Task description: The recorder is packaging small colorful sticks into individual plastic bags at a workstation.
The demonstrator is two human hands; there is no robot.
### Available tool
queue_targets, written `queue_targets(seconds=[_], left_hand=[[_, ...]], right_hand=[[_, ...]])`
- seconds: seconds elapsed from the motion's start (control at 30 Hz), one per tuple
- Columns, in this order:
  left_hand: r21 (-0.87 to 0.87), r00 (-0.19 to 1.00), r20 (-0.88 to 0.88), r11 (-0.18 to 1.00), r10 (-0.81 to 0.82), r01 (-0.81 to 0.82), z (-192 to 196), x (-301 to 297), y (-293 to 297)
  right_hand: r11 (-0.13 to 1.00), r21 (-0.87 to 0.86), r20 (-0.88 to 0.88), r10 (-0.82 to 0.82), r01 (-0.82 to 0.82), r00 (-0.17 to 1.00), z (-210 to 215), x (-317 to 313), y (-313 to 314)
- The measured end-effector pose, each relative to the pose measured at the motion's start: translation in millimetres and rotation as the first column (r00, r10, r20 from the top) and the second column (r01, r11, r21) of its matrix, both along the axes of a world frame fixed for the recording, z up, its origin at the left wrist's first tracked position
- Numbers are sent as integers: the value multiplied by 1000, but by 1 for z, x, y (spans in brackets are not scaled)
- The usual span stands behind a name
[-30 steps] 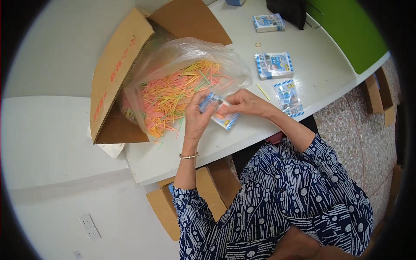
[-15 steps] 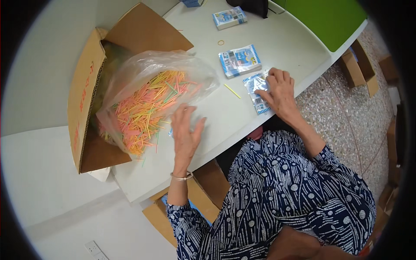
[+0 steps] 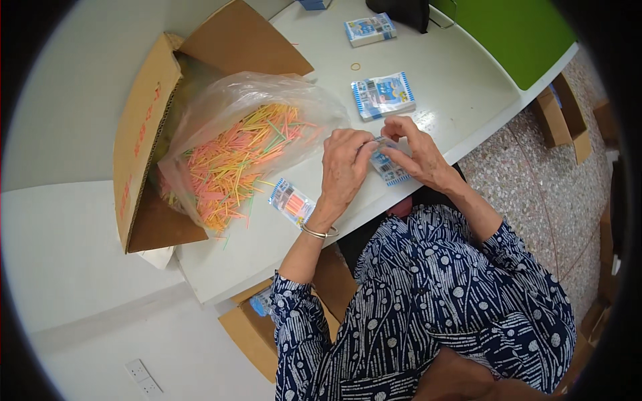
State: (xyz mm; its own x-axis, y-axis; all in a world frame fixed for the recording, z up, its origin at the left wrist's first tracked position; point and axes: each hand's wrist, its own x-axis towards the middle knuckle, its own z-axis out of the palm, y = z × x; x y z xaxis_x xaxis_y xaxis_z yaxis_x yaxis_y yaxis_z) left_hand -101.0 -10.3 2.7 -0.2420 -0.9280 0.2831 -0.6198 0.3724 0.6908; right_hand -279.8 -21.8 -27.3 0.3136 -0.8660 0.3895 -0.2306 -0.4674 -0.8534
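Near the table's front edge, my left hand (image 3: 343, 164) and my right hand (image 3: 422, 159) meet over a small blue-and-white plastic packet (image 3: 393, 175). Both hands pinch its upper end between thumbs and fingers, and part of it is hidden behind them. Beside my left wrist lies another packet (image 3: 292, 202) with pink-orange sticks showing through its clear window. Further left, a clear plastic bag (image 3: 231, 90) spills thin yellow, pink and green sticks (image 3: 231, 160). It lies in the mouth of a tipped cardboard box (image 3: 144, 147).
Beyond my hands sits a stack of flat packets (image 3: 383, 95), with a second stack (image 3: 370, 30) farther back. A rubber band (image 3: 355, 67) lies between them on the white table (image 3: 448, 93). A green panel (image 3: 511, 40) covers the far right; open cartons (image 3: 562, 120) stand on the floor.
My left hand has moved right from beside the sticks to the packet under my right hand, uncovering the packet with sticks. The yellow stick on the table no longer shows.
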Motion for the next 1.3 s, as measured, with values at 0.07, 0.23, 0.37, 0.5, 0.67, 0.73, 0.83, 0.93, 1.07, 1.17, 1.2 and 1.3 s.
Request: queue_targets(seconds=[0.07, 0.23, 0.37, 0.5, 0.67, 0.73, 0.83, 0.93, 1.07, 1.17, 1.2, 1.3], left_hand=[[22, 999, -25, 999, 47, -47, 1, 9, 3], [89, 964, -137, 972, 227, -216, -1, 38, 16], [176, 938, -190, 950, 291, -259, -4, 53, 21], [307, 848, -372, 913, 376, -270, -14, 79, 20], [520, 279, -798, 844, 534, -129, -5, 61, 20], [592, 94, -804, 806, 587, 30, -17, 50, 27], [549, 41, -834, 822, 550, 154, -18, 16, 47], [498, 417, -761, 859, 498, -117, -28, 27, 69], [-158, 907, -74, 893, 415, -422, 5, 50, 58], [-247, 952, 179, 948, 249, -202, 22, 54, 51], [-244, 947, 261, 962, 189, -124, 23, 55, 51], [-179, 947, 166, 952, 277, -247, 17, 59, 48]], right_hand=[[995, 85, 124, 37, -48, 992, 2, 6, -3], [920, 349, 117, 146, -179, 982, 0, 26, -7], [839, 467, 185, 216, -279, 959, 3, 38, -11], [772, 509, 398, 180, -380, 899, -1, 43, -16], [841, 299, 474, 280, -452, 835, -14, 47, -12], [856, 347, 463, 198, -382, 864, -12, 67, -2], [861, 384, 557, 72, -333, 827, -13, 87, 6], [844, 451, 578, -27, -292, 815, 5, 82, 1], [785, 446, 223, 368, -430, 903, 4, 64, -14], [783, 377, 130, 484, -494, 865, 10, 67, -13], [828, 352, 154, 409, -437, 899, 11, 68, -11], [854, 354, 194, 331, -380, 924, 3, 68, -13]])
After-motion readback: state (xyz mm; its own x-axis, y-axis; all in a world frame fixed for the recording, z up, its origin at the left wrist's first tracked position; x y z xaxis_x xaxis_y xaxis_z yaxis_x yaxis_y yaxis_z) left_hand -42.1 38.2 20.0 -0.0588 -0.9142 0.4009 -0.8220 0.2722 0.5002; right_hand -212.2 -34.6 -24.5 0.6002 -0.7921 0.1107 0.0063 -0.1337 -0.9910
